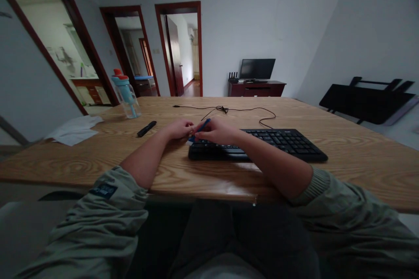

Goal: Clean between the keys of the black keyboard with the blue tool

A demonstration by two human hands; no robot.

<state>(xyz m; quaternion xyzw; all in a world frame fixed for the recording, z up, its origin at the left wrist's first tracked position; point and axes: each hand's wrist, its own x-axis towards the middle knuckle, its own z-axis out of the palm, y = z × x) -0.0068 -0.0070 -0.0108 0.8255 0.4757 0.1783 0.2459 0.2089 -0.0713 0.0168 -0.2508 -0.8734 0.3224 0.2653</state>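
Note:
A black keyboard [275,139] lies flat on the wooden table in front of me, its left end partly covered by my hands. Pinched in the fingers of my right hand [218,131] is a slim blue brush-like tool [203,125], held slanted over the left-end keys. Its lower blue end shows by the keyboard's left edge. My left hand [179,129] rests at the far left corner of the keyboard with its fingers curled. Those fingertips are partly hidden, and I cannot tell whether they grip the keyboard or something small.
The keyboard's black cable [222,109] trails behind it in a tied bundle. Left of my hands lie a black pen-like object [147,128] and white tissues [73,130]. A clear bottle with a red-and-teal lid [127,96] stands at the far left. The table's front edge [209,194] runs below my forearms.

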